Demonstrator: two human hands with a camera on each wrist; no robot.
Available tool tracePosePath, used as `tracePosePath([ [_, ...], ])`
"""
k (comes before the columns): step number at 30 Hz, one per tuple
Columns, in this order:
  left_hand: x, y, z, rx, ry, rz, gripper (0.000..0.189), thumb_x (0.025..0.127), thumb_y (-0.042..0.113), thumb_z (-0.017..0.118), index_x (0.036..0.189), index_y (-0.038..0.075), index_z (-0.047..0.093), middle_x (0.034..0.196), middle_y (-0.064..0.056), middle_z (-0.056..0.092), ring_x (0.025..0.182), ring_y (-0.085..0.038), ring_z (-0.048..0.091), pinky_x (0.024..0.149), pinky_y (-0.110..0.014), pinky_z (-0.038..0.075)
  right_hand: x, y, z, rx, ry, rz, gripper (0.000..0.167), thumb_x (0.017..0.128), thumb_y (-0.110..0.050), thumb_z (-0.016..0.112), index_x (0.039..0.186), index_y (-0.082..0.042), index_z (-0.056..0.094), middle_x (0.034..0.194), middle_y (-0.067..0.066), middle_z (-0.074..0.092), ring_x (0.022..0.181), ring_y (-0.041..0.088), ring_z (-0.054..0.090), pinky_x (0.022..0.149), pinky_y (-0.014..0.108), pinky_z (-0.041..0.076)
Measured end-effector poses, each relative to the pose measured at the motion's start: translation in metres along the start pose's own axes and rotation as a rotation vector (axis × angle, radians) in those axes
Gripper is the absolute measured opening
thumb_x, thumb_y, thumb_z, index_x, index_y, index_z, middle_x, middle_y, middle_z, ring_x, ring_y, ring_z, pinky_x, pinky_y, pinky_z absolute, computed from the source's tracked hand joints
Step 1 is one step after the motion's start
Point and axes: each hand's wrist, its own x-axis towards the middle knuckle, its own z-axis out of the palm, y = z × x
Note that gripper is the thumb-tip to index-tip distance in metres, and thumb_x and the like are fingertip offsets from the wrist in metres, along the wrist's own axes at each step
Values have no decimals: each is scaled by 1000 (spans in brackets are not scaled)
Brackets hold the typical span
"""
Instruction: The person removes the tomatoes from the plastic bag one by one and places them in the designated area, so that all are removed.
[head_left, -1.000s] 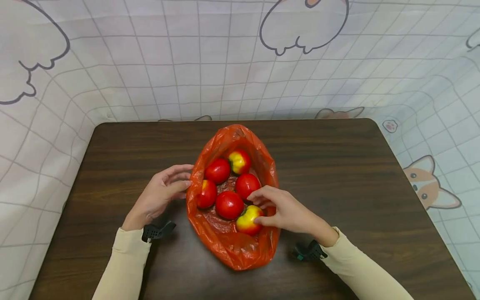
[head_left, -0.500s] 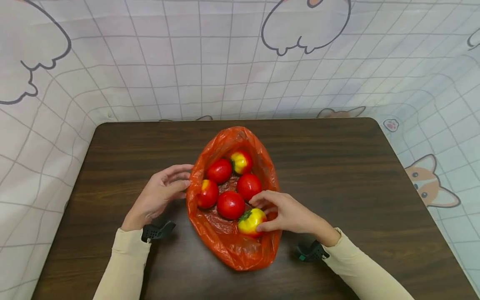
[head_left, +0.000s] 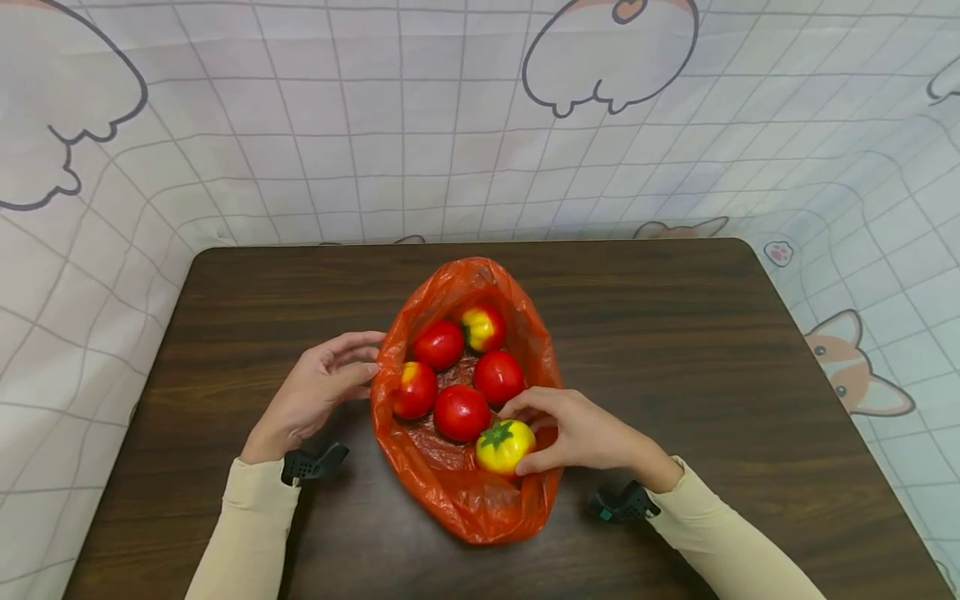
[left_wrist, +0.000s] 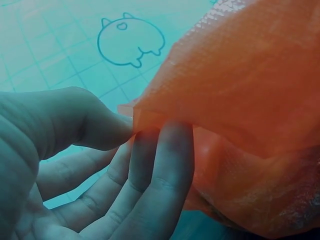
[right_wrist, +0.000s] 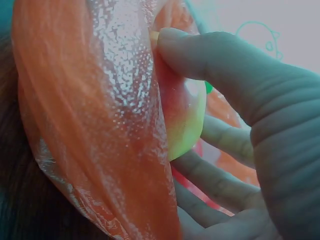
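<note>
An orange plastic bag [head_left: 480,521] stands open-mouthed on the dark wooden table. My left hand [head_left: 318,387] pinches its left rim between thumb and fingers; the left wrist view shows the thin plastic edge [left_wrist: 145,117] there. Inside the bag, my right hand [head_left: 577,429] grips a red-and-yellow tomato [head_left: 504,447] at the near right, its green leafy top facing up. In the right wrist view, the thumb is at one side of that tomato [right_wrist: 185,112], and bag film covers part of it. Several other tomatoes, such as a red one [head_left: 461,412], lie inside.
The brown table [head_left: 675,333] extends to both sides of the bag. Behind it hangs a white gridded cloth [head_left: 420,125] with cartoon dogs, also along the sides. A black device [head_left: 313,462] is strapped at each wrist.
The gripped tomato has turned, so its green top now faces up and more yellow shows. My right hand has shifted slightly toward me. The left hand stays at the rim.
</note>
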Motion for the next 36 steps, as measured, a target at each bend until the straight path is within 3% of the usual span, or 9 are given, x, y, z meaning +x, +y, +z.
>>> tracePosePath([
  [15, 1, 4, -1, 37, 17, 5, 50, 101, 18, 67, 147, 7, 51, 124, -2, 66, 105, -13, 74, 88, -34, 64, -3, -8, -8, -23, 79, -30, 50, 81, -29, 88, 126, -28, 66, 128, -8, 66, 112, 9, 61, 99, 27, 59],
  [23, 0, 6, 1, 31, 24, 13, 50, 100, 18, 68, 147, 8, 52, 122, -2, 65, 105, -13, 72, 88, -32, 64, -7, -12, -15, -5, 175, -43, 53, 80, -25, 88, 129, -28, 66, 131, -8, 65, 116, 12, 58, 97, 29, 59],
  [36, -5, 5, 0, 38, 26, 8, 50, 101, 19, 68, 147, 8, 51, 124, -4, 65, 105, -15, 72, 88, -32, 64, -12, -10, -21, 118, 269, -145, 60, 79, -4, 87, 134, -15, 63, 134, 5, 59, 120, 10, 61, 105, 20, 54],
])
